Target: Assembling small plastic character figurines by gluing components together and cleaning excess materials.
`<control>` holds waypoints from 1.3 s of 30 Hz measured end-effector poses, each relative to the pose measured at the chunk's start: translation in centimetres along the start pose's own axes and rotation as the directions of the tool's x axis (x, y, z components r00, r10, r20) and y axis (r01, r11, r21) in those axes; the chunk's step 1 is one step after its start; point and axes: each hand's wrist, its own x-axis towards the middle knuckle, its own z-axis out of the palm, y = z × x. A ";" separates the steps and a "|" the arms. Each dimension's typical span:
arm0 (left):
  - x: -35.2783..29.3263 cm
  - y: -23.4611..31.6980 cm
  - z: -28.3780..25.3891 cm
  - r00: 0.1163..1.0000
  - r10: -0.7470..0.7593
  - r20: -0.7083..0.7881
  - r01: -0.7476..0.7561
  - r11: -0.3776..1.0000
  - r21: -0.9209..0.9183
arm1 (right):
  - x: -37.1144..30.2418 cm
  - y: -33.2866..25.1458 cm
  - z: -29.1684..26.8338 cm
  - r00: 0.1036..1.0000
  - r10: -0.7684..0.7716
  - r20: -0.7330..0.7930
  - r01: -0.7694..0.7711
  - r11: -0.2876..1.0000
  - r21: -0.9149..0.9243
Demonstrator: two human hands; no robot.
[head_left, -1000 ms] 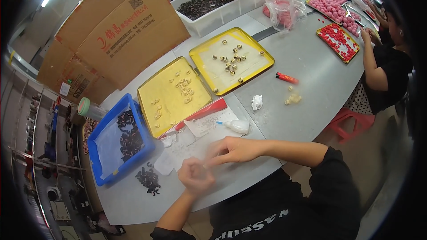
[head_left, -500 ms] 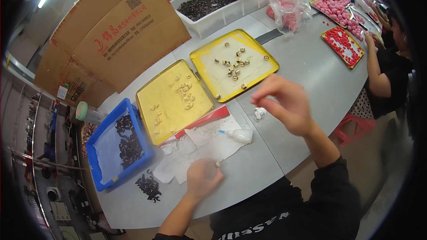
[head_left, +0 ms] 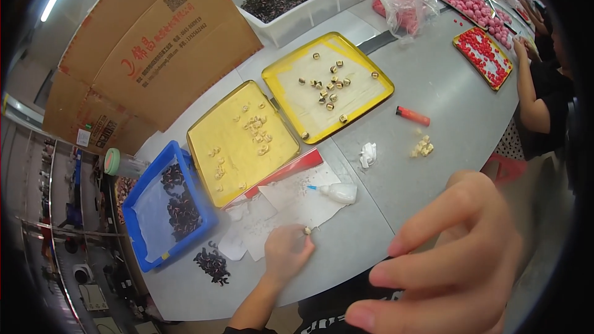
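My left hand (head_left: 286, 255) rests low over the table, thumb and fingertips pinched on a small cream-coloured piece (head_left: 307, 231). My right hand (head_left: 458, 260) looms large at the lower right, fingers loosely bent and apart, with nothing seen in them. Just beyond the left hand lie white paper sheets (head_left: 297, 212) and a small squeeze bottle (head_left: 339, 192) with a blue tip. A heap of small dark curved pieces (head_left: 212, 266) is left of that hand. Past the right hand sit a little pile of cream pieces (head_left: 422, 146), a red-and-black stick-shaped tool (head_left: 413, 116) and a crumpled white tissue (head_left: 368, 155).
A blue tray (head_left: 207, 219) holds more dark pieces. Two yellow trays carry small parts: cream ones on the nearer tray (head_left: 213, 133), dark-and-gold ones on the farther tray (head_left: 284, 77). A cardboard sheet (head_left: 154, 55) stands at left. Co-workers sit by a white bin (head_left: 291, 34) and at right.
My right hand has come back toward me and down to the right, its fingers now apart. The cream pile and red tool it had covered now show. My left hand keeps its pinch.
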 end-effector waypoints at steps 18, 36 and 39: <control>-1.4 -2.1 0.5 0.995 -0.102 -0.012 0.102 0.995 0.004 | -2.2 22.9 -0.5 0.863 0.475 -0.171 -0.503 0.783 -0.366; -1.1 -2.5 0.0 0.999 -0.048 0.012 0.047 0.997 0.063 | -3.4 42.6 -4.6 0.640 0.277 -0.717 -0.757 0.387 -0.526; -1.3 -2.4 -0.2 0.995 -0.072 0.074 0.065 0.994 0.087 | -3.6 43.1 -5.3 0.695 0.285 -0.661 -0.716 0.360 -0.598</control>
